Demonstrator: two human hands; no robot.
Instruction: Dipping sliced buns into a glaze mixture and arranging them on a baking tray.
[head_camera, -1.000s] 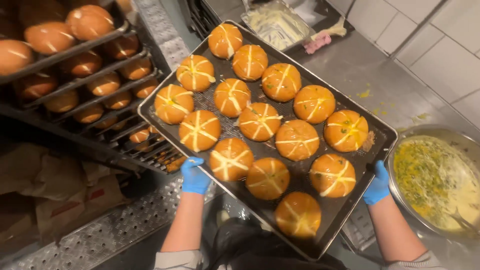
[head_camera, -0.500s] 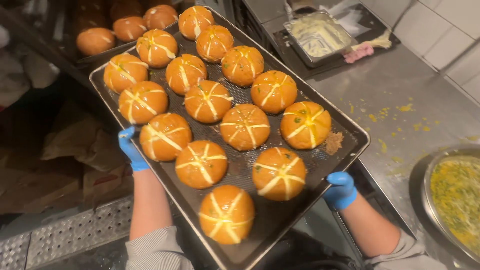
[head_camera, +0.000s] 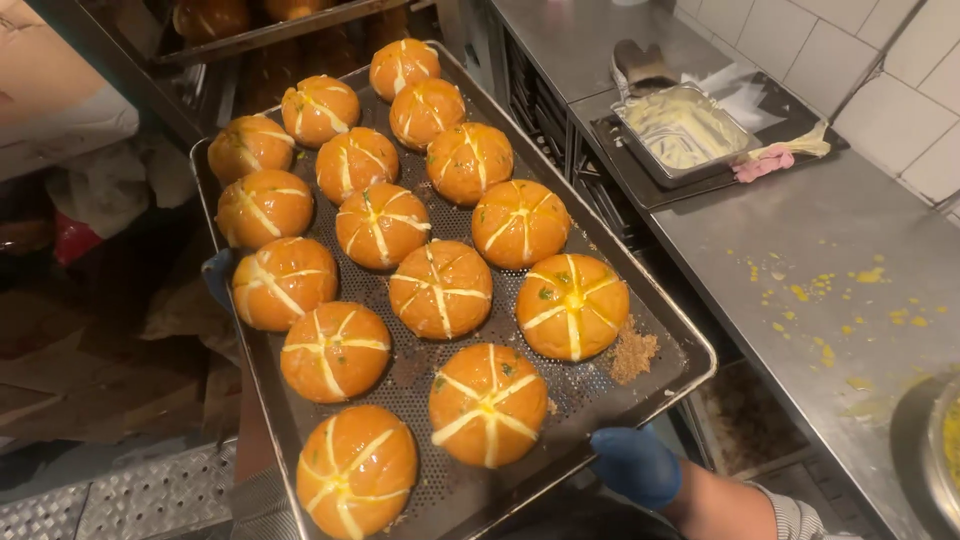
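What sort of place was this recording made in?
Most likely a commercial bakery kitchen: a large perforated metal baking tray full of glazed, cross-cut golden buns, a stainless steel counter, and blue-gloved hands, right hand.

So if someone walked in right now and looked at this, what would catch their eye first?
The dark perforated baking tray filling the middle, loaded with glossy golden buns scored in star cuts with pale filling. It is gripped by blue-gloved hands: the right hand at the near right corner, the left hand mostly hidden under the left edge. To the right, a steel counter spattered with yellow bits carries a metal pan of creamy spread.
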